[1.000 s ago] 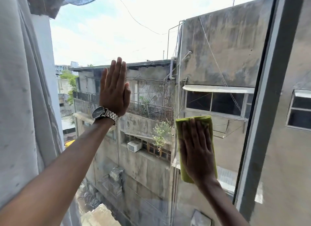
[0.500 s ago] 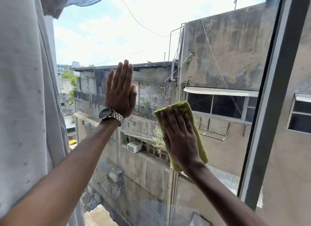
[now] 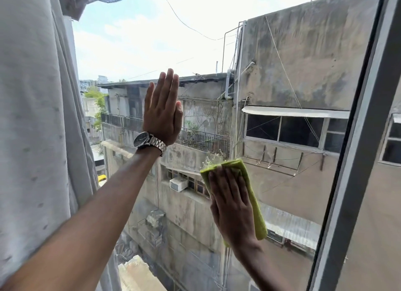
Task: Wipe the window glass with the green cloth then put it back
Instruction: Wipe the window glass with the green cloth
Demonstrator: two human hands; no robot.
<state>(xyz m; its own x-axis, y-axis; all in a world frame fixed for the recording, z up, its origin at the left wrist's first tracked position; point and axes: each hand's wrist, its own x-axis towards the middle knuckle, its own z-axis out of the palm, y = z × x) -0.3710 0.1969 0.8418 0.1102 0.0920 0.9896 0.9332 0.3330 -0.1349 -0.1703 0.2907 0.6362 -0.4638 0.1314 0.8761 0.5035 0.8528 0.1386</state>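
The window glass [image 3: 282, 63] fills the view, with grey buildings and sky behind it. My right hand [image 3: 233, 206] lies flat on the folded green cloth [image 3: 256, 206] and presses it against the lower middle of the pane. The cloth's top edge and right side stick out past my fingers. My left hand [image 3: 161, 110], with a metal watch on the wrist, rests flat on the glass higher up and to the left, fingers straight and together, holding nothing.
A pale curtain [image 3: 36, 117] hangs down the left side, close to my left arm. A grey window frame post [image 3: 355, 160] runs down the right, just past the cloth. Another pane lies beyond the post.
My right hand slid the cloth up and left half a second ago, then back down and slightly right to now. My left hand stayed pressed on the glass.
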